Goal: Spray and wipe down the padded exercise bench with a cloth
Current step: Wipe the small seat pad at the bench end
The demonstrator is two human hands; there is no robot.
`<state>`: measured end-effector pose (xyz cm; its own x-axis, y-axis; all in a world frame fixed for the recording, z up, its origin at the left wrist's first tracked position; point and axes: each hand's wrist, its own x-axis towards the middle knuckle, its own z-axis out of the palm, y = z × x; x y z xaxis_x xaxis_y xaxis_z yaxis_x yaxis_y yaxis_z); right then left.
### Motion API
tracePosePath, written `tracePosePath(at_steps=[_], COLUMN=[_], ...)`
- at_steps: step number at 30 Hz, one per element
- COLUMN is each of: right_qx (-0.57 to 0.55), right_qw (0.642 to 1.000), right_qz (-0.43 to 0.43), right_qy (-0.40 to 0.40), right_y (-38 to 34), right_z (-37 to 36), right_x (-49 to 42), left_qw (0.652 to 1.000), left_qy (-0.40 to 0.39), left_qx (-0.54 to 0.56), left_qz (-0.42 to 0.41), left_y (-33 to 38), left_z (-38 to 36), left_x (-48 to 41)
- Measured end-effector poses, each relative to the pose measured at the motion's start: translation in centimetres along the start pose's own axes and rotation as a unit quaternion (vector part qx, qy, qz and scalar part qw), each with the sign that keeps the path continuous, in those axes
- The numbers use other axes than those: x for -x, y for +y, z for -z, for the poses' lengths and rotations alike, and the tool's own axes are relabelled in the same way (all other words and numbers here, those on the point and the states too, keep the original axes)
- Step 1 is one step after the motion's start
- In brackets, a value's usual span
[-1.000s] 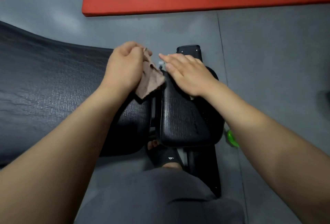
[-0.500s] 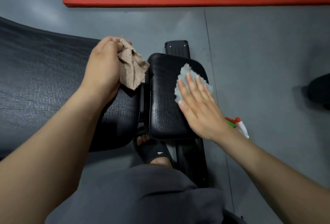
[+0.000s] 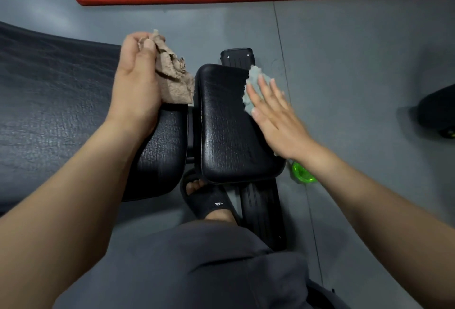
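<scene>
Pressing grey cloth [image 3: 253, 80] onto black pad [image 3: 226, 124] with flat, straight-fingered right hand [image 3: 278, 121]; gripping crumpled brown cloth [image 3: 174, 80] in left hand [image 3: 135, 87].

the right hand [image 3: 278, 121] and wrist hide most of the green bottle [image 3: 303, 175], and a dark object [image 3: 438, 109] is cut off at the frame's right edge.

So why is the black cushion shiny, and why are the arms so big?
Head view: light glints off the black cushion in pale streaks near its left edge; the wide lens stretches both arms at the bottom corners, making them huge; the right hand on the grey cloth is slightly smeared at the fingertips, while the brown cloth in the left hand looks sharp.
</scene>
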<state>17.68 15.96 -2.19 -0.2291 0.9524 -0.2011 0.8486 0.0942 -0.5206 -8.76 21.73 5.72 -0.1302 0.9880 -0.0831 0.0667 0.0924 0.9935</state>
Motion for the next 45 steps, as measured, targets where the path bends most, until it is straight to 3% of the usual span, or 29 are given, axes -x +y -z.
tracePosePath(at_steps=[10,19,27,34,40,45], right_qx=[0.07,0.145,0.173,0.218,0.168,0.169], right_qw=[0.989,0.955,0.911,0.906,0.961,0.971], right_qz=[0.123,0.257,0.372,0.362,0.213,0.171], right_qy=[-0.029,-0.027,-0.036,-0.031,-0.057,0.008], right_y=[-0.8,-4.8,-5.7,-5.2,-6.6,-7.7], right_z=[-2.6,-3.0,-1.6,0.8,2.4,-0.1], right_x=[9.9,6.3,0.9,-5.8,-11.6,-7.4], left_qw=[0.986,0.998,0.983,0.983,0.987,0.99], left_qy=[-0.03,-0.02,0.026,0.039,0.036,0.037], left_qx=[0.164,0.063,0.182,0.176,0.157,0.136], left_qz=[0.026,0.019,0.027,0.023,0.011,0.004], left_y=[-0.2,-0.3,-0.3,-0.3,-0.8,-1.1], left_z=[0.1,0.2,0.4,0.3,0.4,0.4], left_x=[-0.1,-0.5,-0.5,-0.6,-0.7,-0.9])
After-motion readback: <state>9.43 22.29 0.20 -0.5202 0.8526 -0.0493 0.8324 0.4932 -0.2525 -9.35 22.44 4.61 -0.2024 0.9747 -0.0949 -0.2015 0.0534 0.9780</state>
